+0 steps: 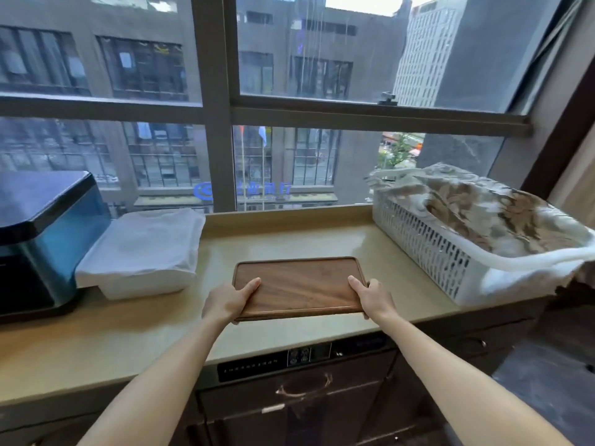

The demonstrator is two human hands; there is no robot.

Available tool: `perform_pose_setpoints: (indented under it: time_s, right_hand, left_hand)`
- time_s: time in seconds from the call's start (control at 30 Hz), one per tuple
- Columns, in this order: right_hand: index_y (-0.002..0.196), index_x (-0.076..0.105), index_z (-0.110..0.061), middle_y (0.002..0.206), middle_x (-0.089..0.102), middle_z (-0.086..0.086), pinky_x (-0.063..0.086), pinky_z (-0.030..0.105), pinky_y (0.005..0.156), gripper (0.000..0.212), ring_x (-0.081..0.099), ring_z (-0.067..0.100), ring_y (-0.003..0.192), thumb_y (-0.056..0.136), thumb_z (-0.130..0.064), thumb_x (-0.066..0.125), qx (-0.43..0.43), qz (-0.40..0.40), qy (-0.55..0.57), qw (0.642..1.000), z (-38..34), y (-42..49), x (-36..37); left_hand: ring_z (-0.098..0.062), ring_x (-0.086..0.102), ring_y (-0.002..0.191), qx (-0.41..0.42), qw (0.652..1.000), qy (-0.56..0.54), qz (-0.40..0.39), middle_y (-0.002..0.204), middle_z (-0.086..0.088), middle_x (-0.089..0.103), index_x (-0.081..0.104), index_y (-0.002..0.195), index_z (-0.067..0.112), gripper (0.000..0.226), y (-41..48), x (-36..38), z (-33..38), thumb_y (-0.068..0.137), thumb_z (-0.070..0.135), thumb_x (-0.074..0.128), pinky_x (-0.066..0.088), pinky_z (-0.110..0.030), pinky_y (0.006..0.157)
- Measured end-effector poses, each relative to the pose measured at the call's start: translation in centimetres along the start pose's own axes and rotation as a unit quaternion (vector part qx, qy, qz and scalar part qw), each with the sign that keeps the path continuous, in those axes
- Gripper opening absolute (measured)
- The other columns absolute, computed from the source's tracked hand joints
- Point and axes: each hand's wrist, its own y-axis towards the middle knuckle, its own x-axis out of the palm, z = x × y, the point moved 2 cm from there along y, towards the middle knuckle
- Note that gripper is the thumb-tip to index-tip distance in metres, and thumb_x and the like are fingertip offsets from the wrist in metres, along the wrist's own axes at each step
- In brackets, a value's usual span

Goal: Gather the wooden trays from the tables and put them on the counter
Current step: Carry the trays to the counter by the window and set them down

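A dark wooden tray (299, 284), rectangular with a raised rim, lies flat over the beige counter (289, 239) in front of the window. My left hand (227, 299) grips its near left corner, thumb on top. My right hand (373, 296) grips its near right corner the same way. I cannot tell whether the tray rests on the counter or hovers just above it. Its near edge sits close to the counter's front edge.
A white lattice basket (428, 249) holding patterned cloth stands at the right. A white lidded box (141, 252) and a blue-black appliance (42, 239) stand at the left. Dark cabinets with a control panel (299, 357) lie below the counter. A large window rises behind.
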Motion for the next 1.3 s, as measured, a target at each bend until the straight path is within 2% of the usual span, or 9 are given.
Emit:
perform_pose_setpoints:
  time_s: [0.1, 0.27, 0.47, 0.67, 0.77, 0.87, 1.03, 1.13, 1.3]
  right_hand:
    - [0.062, 0.041, -0.012, 0.059, 0.048, 0.006, 0.028, 0.014, 0.026, 0.043, 0.047, 0.02, 0.044, 0.089, -0.044, 0.05, -0.002, -0.022, -0.007, 1.0, -0.4, 6.1, 1.7]
    - [0.069, 0.043, -0.009, 0.06, 0.048, 0.007, 0.032, 0.027, 0.04, 0.042, 0.047, 0.02, 0.042, 0.089, -0.046, 0.049, -0.012, -0.071, -0.021, 0.997, -1.8, 16.1, 4.9]
    - [0.065, 0.039, -0.013, 0.061, 0.048, 0.007, 0.033, 0.027, 0.04, 0.041, 0.047, 0.02, 0.044, 0.09, -0.045, 0.048, -0.019, -0.111, -0.025, 0.993, -3.6, 25.9, 7.7]
    - [0.064, 0.038, -0.013, 0.068, 0.052, 0.007, 0.037, 0.028, 0.041, 0.041, 0.05, 0.022, 0.045, 0.089, -0.044, 0.049, -0.01, -0.139, -0.032, 0.99, -4.2, 32.5, 10.6]
    - [0.064, 0.04, -0.014, 0.08, 0.057, 0.013, 0.046, 0.033, 0.057, 0.041, 0.055, 0.029, 0.061, 0.09, -0.045, 0.047, -0.008, -0.146, -0.052, 0.988, -4.1, 34.7, 11.9]
    - [0.075, 0.05, -0.008, 0.095, 0.062, 0.022, 0.046, 0.038, 0.075, 0.041, 0.061, 0.036, 0.086, 0.09, -0.045, 0.045, -0.001, -0.145, -0.07, 0.987, -3.6, 36.4, 12.9]
    - [0.088, 0.056, -0.004, 0.108, 0.063, 0.024, 0.035, 0.033, 0.07, 0.042, 0.058, 0.037, 0.101, 0.091, -0.045, 0.045, 0.002, -0.139, -0.087, 0.986, -3.0, 38.5, 14.2]
    - [0.095, 0.059, 0.002, 0.109, 0.063, 0.025, 0.038, 0.034, 0.072, 0.049, 0.058, 0.037, 0.102, 0.091, -0.044, 0.046, 0.015, -0.134, -0.087, 0.987, -3.1, 39.6, 14.8]
    - [0.078, 0.053, -0.006, 0.106, 0.064, 0.026, 0.04, 0.034, 0.074, 0.041, 0.058, 0.037, 0.1, 0.091, -0.044, 0.046, 0.016, -0.138, -0.109, 0.984, -3.3, 40.7, 15.4]
  left_hand:
    - [-0.023, 0.061, 0.041, -0.028, 0.999, 0.022, 0.014, 0.047, -0.007, 0.059, 0.051, 0.05, 0.011, 0.063, 4.3, 1.3, 0.2, 0.076, 0.068, 0.052, 0.047, -0.03, 0.053]
    - [-0.027, 0.064, 0.052, -0.075, 0.997, 0.018, 0.031, 0.054, -0.01, 0.062, 0.052, 0.052, 0.008, 0.064, 11.9, 3.4, 1.1, 0.079, 0.066, 0.049, 0.05, -0.033, 0.067]
    - [-0.02, 0.062, 0.047, -0.116, 0.991, 0.034, 0.053, 0.051, -0.008, 0.06, 0.057, 0.058, 0.007, 0.065, 20.5, 4.5, 2.6, 0.078, 0.068, 0.047, 0.039, -0.026, 0.048]
    - [-0.024, 0.066, 0.054, -0.147, 0.986, 0.046, 0.058, 0.064, -0.01, 0.067, 0.062, 0.072, 0.008, 0.065, 26.8, 5.7, 2.6, 0.076, 0.071, 0.047, 0.047, -0.03, 0.054]
    - [-0.033, 0.067, 0.082, -0.153, 0.984, 0.065, 0.06, 0.09, -0.016, 0.071, 0.067, 0.09, 0.006, 0.067, 29.3, 6.4, 2.3, 0.078, 0.069, 0.047, 0.055, -0.037, 0.078]
    - [-0.034, 0.061, 0.101, -0.159, 0.982, 0.074, 0.066, 0.108, -0.017, 0.069, 0.067, 0.102, 0.009, 0.065, 31.2, 7.1, 2.2, 0.079, 0.066, 0.048, 0.048, -0.035, 0.084]
    - [-0.033, 0.061, 0.103, -0.17, 0.98, 0.087, 0.058, 0.11, -0.014, 0.069, 0.068, 0.101, 0.012, 0.063, 33.3, 7.7, 2.1, 0.079, 0.067, 0.048, 0.046, -0.033, 0.08]
    - [-0.033, 0.06, 0.103, -0.175, 0.979, 0.09, 0.045, 0.111, -0.014, 0.068, 0.067, 0.103, 0.011, 0.066, 34.4, 7.9, 2.0, 0.079, 0.068, 0.046, 0.045, -0.032, 0.079]
    - [-0.032, 0.059, 0.105, -0.182, 0.976, 0.113, 0.024, 0.112, -0.014, 0.067, 0.065, 0.104, 0.008, 0.069, 35.9, 7.9, 1.9, 0.08, 0.069, 0.044, 0.043, -0.031, 0.077]
